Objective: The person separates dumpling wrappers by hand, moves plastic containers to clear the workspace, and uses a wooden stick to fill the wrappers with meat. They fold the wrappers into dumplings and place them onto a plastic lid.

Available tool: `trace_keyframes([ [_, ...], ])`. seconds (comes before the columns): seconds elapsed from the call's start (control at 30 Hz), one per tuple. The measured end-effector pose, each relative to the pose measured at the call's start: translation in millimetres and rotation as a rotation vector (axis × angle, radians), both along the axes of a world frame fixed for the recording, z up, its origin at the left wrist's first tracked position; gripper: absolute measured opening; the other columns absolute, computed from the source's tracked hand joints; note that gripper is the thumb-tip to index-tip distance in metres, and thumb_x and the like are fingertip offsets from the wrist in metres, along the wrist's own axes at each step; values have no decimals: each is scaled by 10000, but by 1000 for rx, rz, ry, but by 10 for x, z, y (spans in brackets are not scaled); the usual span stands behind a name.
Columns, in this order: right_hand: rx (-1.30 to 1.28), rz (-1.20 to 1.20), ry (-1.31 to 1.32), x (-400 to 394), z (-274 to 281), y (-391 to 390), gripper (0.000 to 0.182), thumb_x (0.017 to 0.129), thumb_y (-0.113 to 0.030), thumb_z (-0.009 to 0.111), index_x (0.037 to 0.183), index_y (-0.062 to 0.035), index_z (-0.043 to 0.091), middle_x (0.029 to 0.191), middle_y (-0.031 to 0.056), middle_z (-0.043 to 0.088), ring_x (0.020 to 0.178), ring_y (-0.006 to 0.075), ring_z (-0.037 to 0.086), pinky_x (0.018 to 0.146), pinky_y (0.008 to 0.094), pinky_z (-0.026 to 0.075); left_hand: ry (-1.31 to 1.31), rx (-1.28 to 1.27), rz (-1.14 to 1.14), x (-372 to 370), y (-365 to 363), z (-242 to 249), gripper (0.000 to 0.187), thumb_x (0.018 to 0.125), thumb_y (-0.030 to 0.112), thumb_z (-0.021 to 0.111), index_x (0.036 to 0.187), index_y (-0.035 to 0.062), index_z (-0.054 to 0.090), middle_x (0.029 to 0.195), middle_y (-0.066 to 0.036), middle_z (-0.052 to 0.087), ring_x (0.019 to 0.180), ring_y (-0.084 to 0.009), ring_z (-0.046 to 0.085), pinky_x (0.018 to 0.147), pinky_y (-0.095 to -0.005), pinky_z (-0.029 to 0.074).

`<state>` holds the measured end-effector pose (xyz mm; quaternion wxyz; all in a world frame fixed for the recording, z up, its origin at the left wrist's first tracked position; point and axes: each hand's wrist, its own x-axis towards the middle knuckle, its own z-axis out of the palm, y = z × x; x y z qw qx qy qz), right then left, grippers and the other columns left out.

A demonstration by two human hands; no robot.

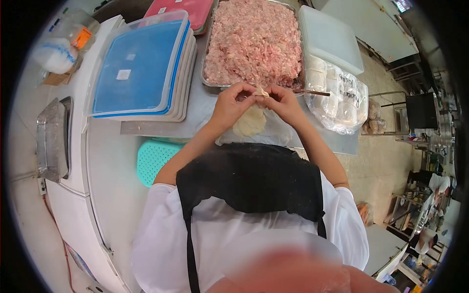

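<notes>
My left hand and my right hand meet in front of the meat tray, fingertips pinched together on a small, pale dough wrapper. Its upper edge sticks up in a peak between my fingers; whether there is filling inside is hidden. Just below my hands, a pile of round, flat dough wrappers lies on clear plastic. Beyond my fingers stands a metal tray heaped with raw ground meat. A thin brown stick or handle juts out over the tray's near right corner.
Stacked trays with a blue lid stand left, a red lid behind them. Right are a translucent container and bagged, wrapped white packages with handwriting. A turquoise perforated basket sits below the table's left edge.
</notes>
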<state>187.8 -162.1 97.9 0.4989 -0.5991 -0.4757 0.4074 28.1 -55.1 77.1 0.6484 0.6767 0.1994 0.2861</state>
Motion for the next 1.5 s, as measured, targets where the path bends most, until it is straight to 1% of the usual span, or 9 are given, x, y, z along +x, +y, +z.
trace_keyframes([
  [0.2,26,-62,225,109,55,-14,197,932,-202,605,888,-17,659,783,-9,624,713,55,562,652,217,453,-304,-635,-111,-88,98,50,175,851,59,689,995,58,590,911,-26,648,821,-84,606,719,-236,489],
  [0.43,175,-126,-48,-137,114,31,151,897,-180,665,913,-30,659,827,-18,616,756,53,544,679,219,449,-117,-402,-90,-45,-14,87,183,850,36,682,985,59,561,956,-56,640,864,-120,624,760,-255,513],
  [0.63,18,-33,10,19,198,-41,196,904,-219,660,896,-23,655,774,-14,613,728,53,555,661,221,454,-340,-750,-30,-128,60,17,182,832,23,709,943,78,575,896,-19,627,822,-99,602,732,-239,497],
  [0.73,-52,-17,45,127,97,-112,215,910,-234,654,856,-26,651,723,-13,604,689,56,556,641,220,453,-395,-661,6,-177,151,-82,160,838,31,700,952,76,598,910,-4,621,847,-108,600,747,-250,493],
  [0.83,-111,-61,13,223,-33,-186,263,907,-252,656,765,-35,612,683,-24,581,645,49,525,594,224,424,95,21,115,-257,251,-312,172,807,73,712,955,74,624,932,-24,622,895,-179,603,807,-299,480],
  [0.97,-163,-71,-52,238,-147,-204,295,900,-271,661,728,-44,583,655,-35,551,620,43,491,558,224,390,239,827,-76,-232,77,-411,319,715,188,756,992,73,647,951,-99,573,946,-302,547,862,-392,444],
  [1.07,-123,-76,-55,214,-173,-180,323,897,-283,664,692,-50,574,624,-39,529,604,39,475,540,227,375,229,938,1,-264,15,-554,289,731,156,741,992,62,659,936,-94,557,932,-286,540,847,-381,442],
  [1.17,-133,-93,-126,291,-221,-229,357,895,-288,666,648,-55,556,601,-45,505,588,37,448,522,235,353,281,721,32,-497,-85,-797,250,751,127,719,984,50,667,911,-100,544,903,-294,544,806,-379,443],
  [1.5,-225,-74,-190,381,-356,-291,325,893,-270,661,673,-54,556,631,-26,516,600,75,486,556,260,397,204,648,-73,-180,-117,-352,300,787,126,692,1076,58,644,975,-104,557,913,-297,556,813,-383,449],
])
